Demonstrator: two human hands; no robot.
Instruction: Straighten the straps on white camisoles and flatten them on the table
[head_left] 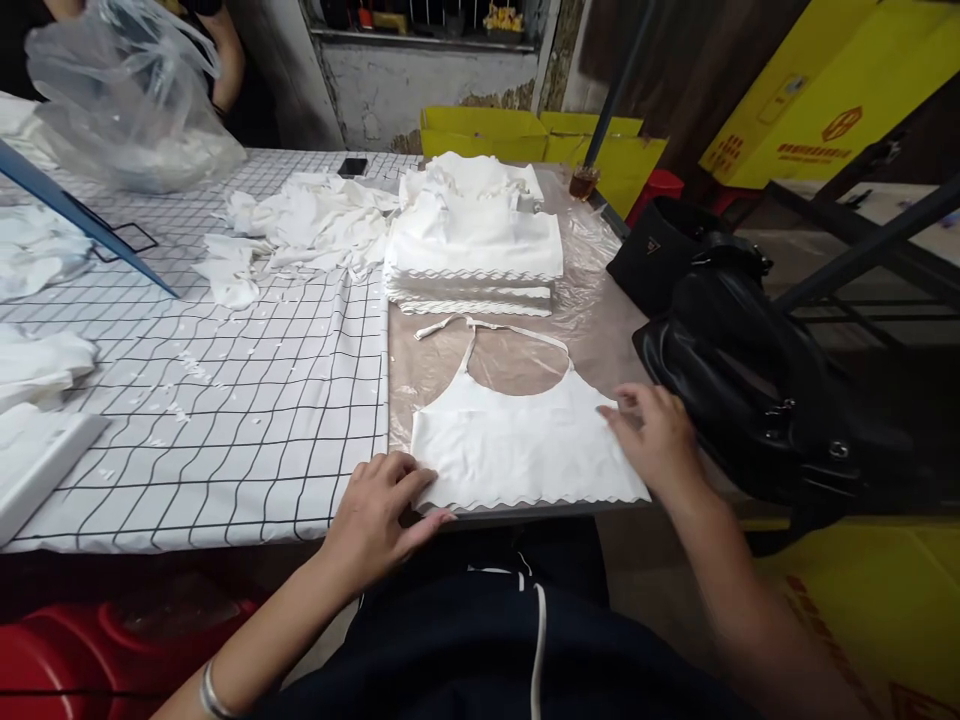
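A white halter top [525,450] lies flat at the table's front edge, scalloped hem toward me and thin neck strap looped at the far side. My left hand [382,510] rests at its near left corner, fingers apart, thumb stretched along the hem. On the right side edge, my right hand [660,440] touches the fabric with thumb and fingers spread a little. Neither hand lifts the cloth. Just beyond it stands a stack of similar folded white tops [476,240], with scalloped edges facing me.
Crumpled white garments [315,225] lie left of the stack on the checked tablecloth [300,400]. Black bags [757,370] crowd the right side. A cup of brown drink [583,182] sits by a pole. A person [229,60] is behind a clear plastic bag [135,100].
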